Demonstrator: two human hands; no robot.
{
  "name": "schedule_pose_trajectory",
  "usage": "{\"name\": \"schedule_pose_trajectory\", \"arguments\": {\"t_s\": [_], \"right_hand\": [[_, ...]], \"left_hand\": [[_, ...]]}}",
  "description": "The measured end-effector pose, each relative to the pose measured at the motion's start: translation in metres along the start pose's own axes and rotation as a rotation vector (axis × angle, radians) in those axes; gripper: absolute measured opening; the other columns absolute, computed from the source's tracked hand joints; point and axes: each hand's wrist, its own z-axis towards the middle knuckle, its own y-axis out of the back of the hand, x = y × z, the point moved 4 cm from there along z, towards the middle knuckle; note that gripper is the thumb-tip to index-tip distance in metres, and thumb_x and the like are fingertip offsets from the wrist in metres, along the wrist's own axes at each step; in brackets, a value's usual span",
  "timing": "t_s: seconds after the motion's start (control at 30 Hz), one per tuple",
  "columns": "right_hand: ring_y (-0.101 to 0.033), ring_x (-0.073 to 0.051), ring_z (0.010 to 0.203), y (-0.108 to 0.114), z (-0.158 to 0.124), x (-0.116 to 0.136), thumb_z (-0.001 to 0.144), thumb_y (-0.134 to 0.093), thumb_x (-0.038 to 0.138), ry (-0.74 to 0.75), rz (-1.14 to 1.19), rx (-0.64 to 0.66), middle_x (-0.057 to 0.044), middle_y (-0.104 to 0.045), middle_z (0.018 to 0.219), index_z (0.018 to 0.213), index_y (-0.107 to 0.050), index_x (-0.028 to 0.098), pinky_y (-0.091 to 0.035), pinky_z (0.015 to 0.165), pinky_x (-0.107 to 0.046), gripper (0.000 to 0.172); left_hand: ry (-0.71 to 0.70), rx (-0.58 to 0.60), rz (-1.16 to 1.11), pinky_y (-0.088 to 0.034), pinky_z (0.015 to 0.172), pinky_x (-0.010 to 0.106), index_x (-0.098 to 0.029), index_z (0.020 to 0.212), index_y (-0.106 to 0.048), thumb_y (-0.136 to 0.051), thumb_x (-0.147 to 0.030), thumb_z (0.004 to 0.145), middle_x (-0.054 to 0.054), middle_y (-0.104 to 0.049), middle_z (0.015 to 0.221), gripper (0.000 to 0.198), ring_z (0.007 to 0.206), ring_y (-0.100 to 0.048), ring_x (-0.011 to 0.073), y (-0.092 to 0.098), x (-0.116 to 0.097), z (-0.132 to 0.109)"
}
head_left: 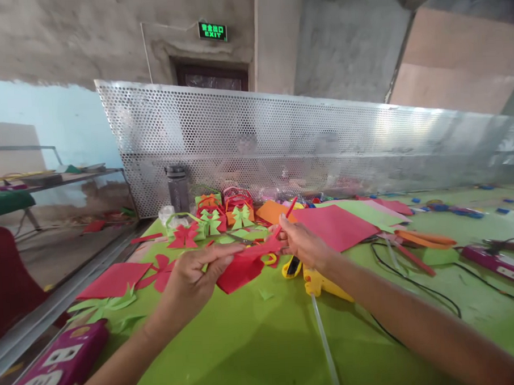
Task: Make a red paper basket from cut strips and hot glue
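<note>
Letters glow green on a sign (213,31) high on the far wall: 安全出口, with EXIT beneath. From where I stand, that is the only writing I can read; any print on the grey bottle (178,187) by the perforated metal screen (245,127) is too small. At the near green table (221,350), the person's left hand (198,273) pinches a red piece (241,270) between thumb and fingers, above the tabletop. The right hand (300,243) has its fingers closed at the piece's right end, with a thin red strip (290,210) sticking up from them. A yellow glue gun (329,286) lies below the right forearm. Small bow-fronted bags (241,215) stand on the far side, and purple power strips lie near left (83,350) and far right (496,264).
</note>
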Motion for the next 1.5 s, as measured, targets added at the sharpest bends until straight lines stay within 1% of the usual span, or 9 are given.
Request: {"name": "schedule_pose_trajectory", "arguments": {"t_s": [0.13,0.23,0.53,0.63,0.8,0.97,1.17,1.37,1.5], "right_hand": [[-0.066,-0.015,0.069,-0.003,-0.001,0.011,0.088,-0.049,0.042,0.010,0.059,-0.013,-0.011,-0.069,0.083,0.096,-0.056,0.014,-0.050,0.059,-0.024,0.030],[-0.066,-0.016,0.072,-0.005,-0.003,0.018,0.088,-0.050,0.032,0.026,0.072,-0.018,-0.011,-0.070,0.085,0.094,-0.056,0.014,-0.052,0.062,-0.027,0.020],[-0.066,-0.014,0.077,-0.018,-0.008,0.039,0.086,-0.052,0.024,0.235,0.005,-0.017,-0.008,-0.068,0.089,0.100,-0.056,0.014,-0.049,0.078,-0.030,0.018],[-0.066,-0.015,0.079,-0.025,-0.013,0.046,0.086,-0.051,0.024,0.398,-0.121,-0.019,-0.008,-0.068,0.091,0.103,-0.055,0.014,-0.050,0.078,-0.032,0.020],[-0.065,-0.016,0.080,-0.034,-0.026,0.055,0.088,-0.045,0.023,0.664,-0.352,-0.015,-0.007,-0.067,0.093,0.106,-0.056,0.017,-0.052,0.071,-0.030,0.022],[-0.064,-0.015,0.076,-0.042,-0.033,0.058,0.088,-0.047,0.025,0.746,-0.444,-0.057,-0.004,-0.067,0.082,0.108,-0.054,0.018,-0.052,0.073,-0.031,0.022],[-0.065,-0.017,0.077,-0.048,-0.036,0.057,0.086,-0.052,0.026,0.783,-0.525,-0.100,-0.005,-0.067,0.083,0.113,-0.055,0.018,-0.054,0.075,-0.033,0.028],[-0.067,-0.016,0.085,-0.049,-0.042,0.058,0.085,-0.052,0.019,0.868,-0.559,-0.123,-0.004,-0.070,0.087,0.110,-0.059,0.020,-0.055,0.075,-0.029,0.026],[-0.066,-0.013,0.085,-0.053,-0.047,0.061,0.085,-0.051,0.014,1.007,-0.614,-0.081,-0.002,-0.071,0.094,0.102,-0.063,0.023,-0.053,0.077,-0.028,0.023]], "left_hand": [[-0.211,0.117,-0.020,-0.054,0.083,0.028,-0.024,0.096,-0.071,-0.051,-0.017,0.085,0.003,-0.073,0.096,0.024,0.093,-0.067,0.0161,-0.010,-0.001,-0.004],[-0.243,0.190,-0.015,-0.054,0.081,0.027,-0.023,0.098,-0.069,-0.048,-0.015,0.087,0.004,-0.072,0.096,0.025,0.093,-0.066,0.0150,-0.018,0.001,-0.007],[-0.049,0.330,0.106,-0.047,0.062,0.020,-0.019,0.093,-0.067,-0.045,-0.020,0.089,0.001,-0.071,0.081,0.023,0.069,-0.064,0.0107,-0.023,-0.003,-0.008],[0.050,0.367,0.130,-0.042,0.056,0.019,-0.017,0.086,-0.067,-0.045,-0.020,0.088,-0.001,-0.068,0.072,0.022,0.060,-0.058,0.0091,-0.023,-0.005,-0.007],[0.129,0.417,0.102,-0.039,0.055,0.019,-0.017,0.084,-0.067,-0.045,-0.020,0.087,-0.001,-0.067,0.073,0.022,0.061,-0.056,0.0092,-0.023,-0.008,-0.008],[0.185,0.456,0.087,-0.034,0.050,0.019,-0.014,0.080,-0.067,-0.044,-0.023,0.086,-0.001,-0.060,0.064,0.025,0.054,-0.048,0.0085,-0.022,-0.008,-0.010],[0.245,0.509,0.040,-0.026,0.044,0.020,-0.014,0.070,-0.063,-0.046,-0.024,0.083,-0.004,-0.047,0.054,0.024,0.048,-0.035,0.0068,-0.024,-0.005,-0.011],[0.292,0.545,-0.032,-0.027,0.045,0.019,-0.013,0.074,-0.065,-0.046,-0.024,0.082,-0.003,-0.049,0.056,0.023,0.049,-0.036,0.0066,-0.026,-0.005,-0.012],[0.310,0.543,-0.086,-0.027,0.046,0.019,-0.013,0.074,-0.065,-0.047,-0.026,0.081,-0.003,-0.050,0.058,0.023,0.050,-0.036,0.0067,-0.026,-0.004,-0.013]]}}
